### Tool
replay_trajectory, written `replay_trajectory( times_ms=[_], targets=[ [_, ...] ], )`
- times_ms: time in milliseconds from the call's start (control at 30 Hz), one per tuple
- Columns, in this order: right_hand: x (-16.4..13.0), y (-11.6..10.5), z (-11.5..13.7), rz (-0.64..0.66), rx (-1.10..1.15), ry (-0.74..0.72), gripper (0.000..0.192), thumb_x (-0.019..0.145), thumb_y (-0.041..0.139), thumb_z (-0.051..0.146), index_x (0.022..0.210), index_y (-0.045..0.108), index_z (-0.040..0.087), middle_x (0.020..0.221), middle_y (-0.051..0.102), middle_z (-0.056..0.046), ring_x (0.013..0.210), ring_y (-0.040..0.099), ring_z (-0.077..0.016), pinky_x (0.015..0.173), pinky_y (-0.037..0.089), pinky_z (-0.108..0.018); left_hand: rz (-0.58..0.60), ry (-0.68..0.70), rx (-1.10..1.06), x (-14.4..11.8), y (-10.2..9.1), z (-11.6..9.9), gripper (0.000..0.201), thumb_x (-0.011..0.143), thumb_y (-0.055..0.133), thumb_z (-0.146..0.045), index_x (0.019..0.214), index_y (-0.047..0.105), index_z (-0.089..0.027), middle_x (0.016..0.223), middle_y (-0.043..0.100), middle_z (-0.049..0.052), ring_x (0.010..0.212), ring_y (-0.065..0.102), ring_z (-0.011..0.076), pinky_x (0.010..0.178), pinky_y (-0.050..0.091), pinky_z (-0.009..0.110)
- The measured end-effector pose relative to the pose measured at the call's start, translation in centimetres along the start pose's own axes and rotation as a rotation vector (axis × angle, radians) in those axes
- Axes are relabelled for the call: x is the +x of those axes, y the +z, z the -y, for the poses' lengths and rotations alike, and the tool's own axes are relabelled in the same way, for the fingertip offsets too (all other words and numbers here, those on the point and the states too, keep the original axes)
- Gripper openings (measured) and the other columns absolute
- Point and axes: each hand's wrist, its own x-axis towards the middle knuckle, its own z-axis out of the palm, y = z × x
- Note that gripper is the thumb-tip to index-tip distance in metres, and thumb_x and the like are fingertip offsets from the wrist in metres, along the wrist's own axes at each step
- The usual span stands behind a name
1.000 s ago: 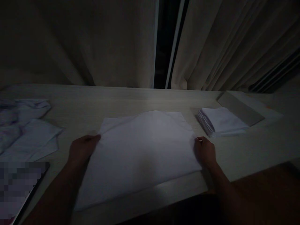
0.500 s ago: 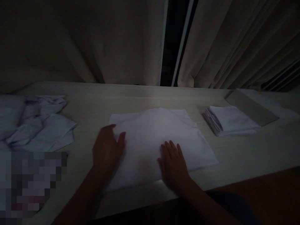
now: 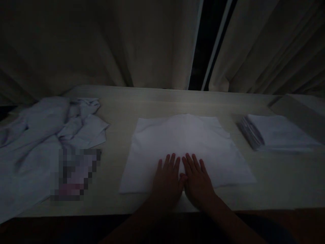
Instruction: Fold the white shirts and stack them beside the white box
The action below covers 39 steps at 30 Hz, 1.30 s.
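A white cloth (image 3: 185,142) lies spread flat on the pale table (image 3: 165,101), in dim light. My left hand (image 3: 166,181) and my right hand (image 3: 196,179) rest palm down, side by side, on the near middle of the cloth. Their thumbs touch and the fingers are spread. Neither hand grips anything.
A heap of crumpled white cloths (image 3: 50,135) covers the table's left side, partly behind a blurred patch. A neat stack of folded white cloths (image 3: 274,135) sits at the right, with a flat grey box (image 3: 299,113) behind it. Beige curtains (image 3: 101,44) hang behind the table.
Both hands left the cloth's side edges and slid inward to meet at its near middle. The view has shifted to the left, so everything sits further right in the picture.
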Motion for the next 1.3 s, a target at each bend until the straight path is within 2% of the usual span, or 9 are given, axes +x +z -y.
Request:
replay_trajectory(
  times_ms=[300,533,667,1067,1200,1300],
  targets=[
    [1.0,0.2,-0.4,0.013,0.001,0.013,0.062,0.097,0.037,0.029,0.156,0.018,0.021,0.161,0.02,-0.008,0.149,0.01,-0.0309,0.117,0.014,-0.061,0.013,0.022,-0.017,0.9,-0.5,1.0,0.064,0.096,0.03,-0.054,0.15,0.032,-0.022,0.16,0.027,0.008,0.149,0.016,0.0276,0.12,0.019,0.055],
    [2.0,0.1,-1.3,0.004,0.018,0.073,0.059,0.098,0.042,0.038,0.154,0.025,0.03,0.161,0.021,-0.004,0.148,0.012,-0.0329,0.117,0.013,-0.062,0.007,0.008,-0.042,1.1,-0.2,1.1,0.066,0.095,0.031,-0.058,0.15,0.031,-0.022,0.16,0.027,0.008,0.149,0.015,0.0274,0.12,0.018,0.054],
    [1.8,-0.4,-2.2,0.001,-0.02,0.12,0.059,0.099,0.041,0.044,0.154,0.023,0.031,0.161,0.021,-0.004,0.149,0.011,-0.0319,0.117,0.012,-0.061,0.018,0.009,-0.05,1.1,-0.2,1.1,0.072,0.092,0.032,-0.063,0.151,0.028,-0.022,0.161,0.024,0.009,0.149,0.014,0.0286,0.12,0.017,0.054],
    [0.1,-2.0,-7.3,0.008,-0.199,0.244,0.06,0.099,0.031,0.055,0.155,0.021,0.033,0.162,0.018,0.0,0.149,0.011,-0.0303,0.119,0.016,-0.057,0.085,0.017,0.026,1.6,-0.6,0.9,0.072,0.093,0.03,-0.062,0.152,0.027,-0.019,0.161,0.021,0.01,0.149,0.014,0.0298,0.12,0.016,0.056],
    [-0.6,-2.6,-9.5,0.012,-0.241,0.303,0.061,0.1,0.027,0.056,0.155,0.021,0.031,0.161,0.02,-0.002,0.149,0.012,-0.0316,0.117,0.017,-0.06,0.09,0.007,0.033,1.6,-0.4,0.8,0.071,0.093,0.032,-0.061,0.152,0.027,-0.02,0.162,0.02,0.008,0.15,0.012,0.0295,0.121,0.015,0.055],
    [-1.4,-3.0,-11.2,0.01,-0.272,0.337,0.062,0.1,0.026,0.056,0.155,0.022,0.029,0.162,0.019,-0.003,0.149,0.012,-0.0308,0.117,0.018,-0.057,0.101,0.007,0.025,1.7,-0.3,0.8,0.072,0.094,0.031,-0.061,0.152,0.026,-0.02,0.162,0.019,0.008,0.15,0.01,0.0295,0.121,0.014,0.055]
  ],
)
